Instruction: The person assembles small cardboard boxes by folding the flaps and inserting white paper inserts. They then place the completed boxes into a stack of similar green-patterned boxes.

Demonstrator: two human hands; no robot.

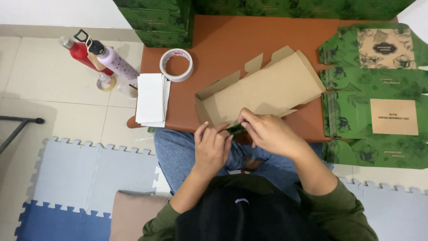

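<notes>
- Folding happens at the near edge of the brown bench (223, 40), where both hands meet on a half-built cardboard box (267, 89).
- The box lies slantwise, plain brown inside facing up, its near flap green on the outer face.
- The left hand (211, 149) has its grip closed on that flap, fingers pinching its edge.
- The right hand (272, 134) is closed on the same flap from the other side, touching the left fingertips.
- A roll of tape (176, 64) sits well apart, beside a stack of white paper (150, 99).
- Flat green boxes (374, 93) lie at the right.
- Two bottles (100, 56) rest on the floor.
</notes>
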